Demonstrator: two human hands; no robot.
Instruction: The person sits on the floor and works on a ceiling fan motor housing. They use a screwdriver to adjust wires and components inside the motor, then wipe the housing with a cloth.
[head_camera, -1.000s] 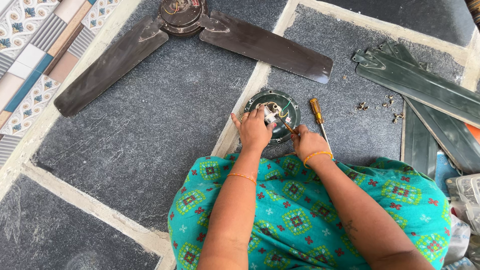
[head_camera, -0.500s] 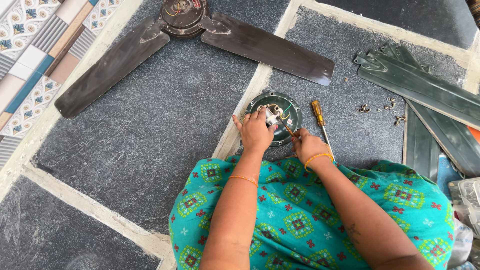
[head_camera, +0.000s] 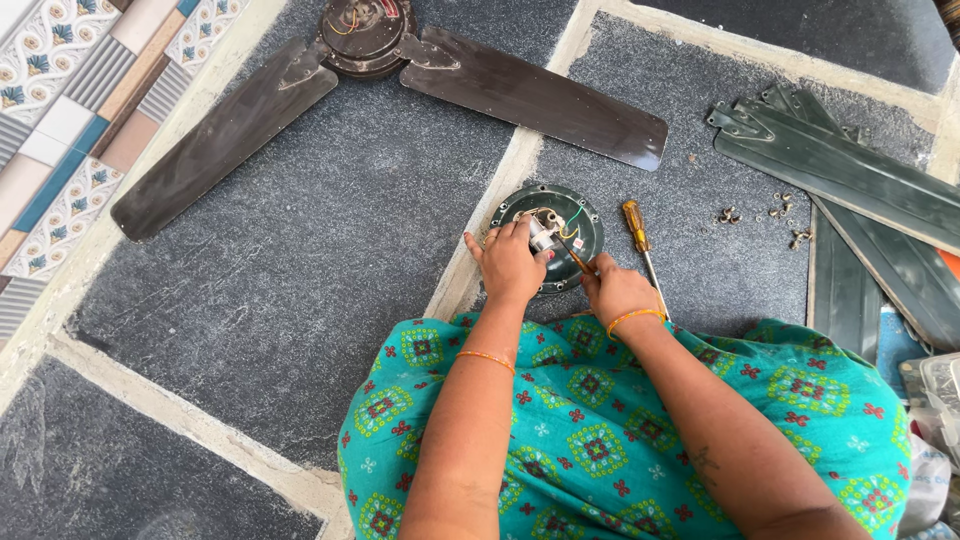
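Seated on the stone floor (head_camera: 250, 300), a person is steadying a round dark fan motor housing (head_camera: 548, 238) with the left hand (head_camera: 510, 262) closed over its rim. The right hand (head_camera: 618, 290) is gripping a slim tool (head_camera: 572, 254) probing the wiring; keeping the housing pinned flat should prevent slips. An orange-handled screwdriver (head_camera: 636, 228) is lying just beside.
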